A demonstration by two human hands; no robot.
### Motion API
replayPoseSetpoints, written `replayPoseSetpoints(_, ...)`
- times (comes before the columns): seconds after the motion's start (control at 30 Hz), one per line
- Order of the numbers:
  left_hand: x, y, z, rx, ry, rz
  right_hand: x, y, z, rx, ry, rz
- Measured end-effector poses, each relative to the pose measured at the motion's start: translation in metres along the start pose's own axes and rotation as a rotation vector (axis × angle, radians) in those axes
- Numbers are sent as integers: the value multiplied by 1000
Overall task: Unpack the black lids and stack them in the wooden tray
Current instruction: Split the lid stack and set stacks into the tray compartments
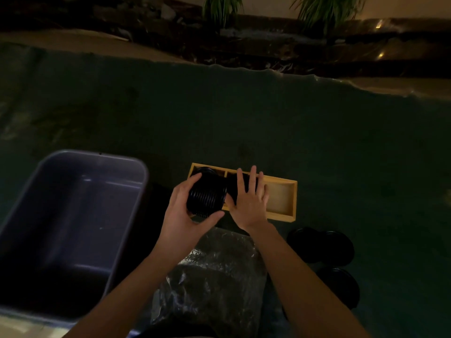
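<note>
A wooden tray [283,198] with three compartments lies on the dark green mat. My left hand [181,211] grips a stack of black lids [207,196], tilted on its side over the tray's left end. More black lids [207,170] sit in the left compartment behind it. My right hand [250,197] lies flat, fingers spread, on black lids [231,189] in the middle compartment. The right compartment shows bare wood. Loose black lids [322,247] lie on the mat at the right, and another pile of lids [341,286] lies nearer to me.
A large grey plastic tub [73,228] stands at the left. A crinkled clear plastic bag [214,276] lies between my forearms. Beyond the mat's far edge are a dark ledge and green plants [219,8].
</note>
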State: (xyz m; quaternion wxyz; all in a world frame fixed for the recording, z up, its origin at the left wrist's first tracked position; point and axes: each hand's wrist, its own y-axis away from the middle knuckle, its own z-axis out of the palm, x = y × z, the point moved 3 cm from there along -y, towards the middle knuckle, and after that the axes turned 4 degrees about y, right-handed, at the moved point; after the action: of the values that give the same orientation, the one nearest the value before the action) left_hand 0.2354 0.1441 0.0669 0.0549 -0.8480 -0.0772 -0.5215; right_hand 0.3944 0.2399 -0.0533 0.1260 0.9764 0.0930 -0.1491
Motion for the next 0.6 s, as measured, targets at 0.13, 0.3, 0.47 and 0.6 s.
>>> replayPoseSetpoints(0.13,0,1,5,-17,-13,4,8,37,-39,228,-483,64)
replayPoseSetpoints(0.3,3,10,20,-85,26,-21,2,101,-67,98,-1174,22)
replayPoseSetpoints(0.47,8,26,45,-232,142,-15,-9,135,-66,-11,-1135,-14)
replayPoseSetpoints(0.6,6,38,56,-340,98,-20,-2,145,-70,71,-1027,71)
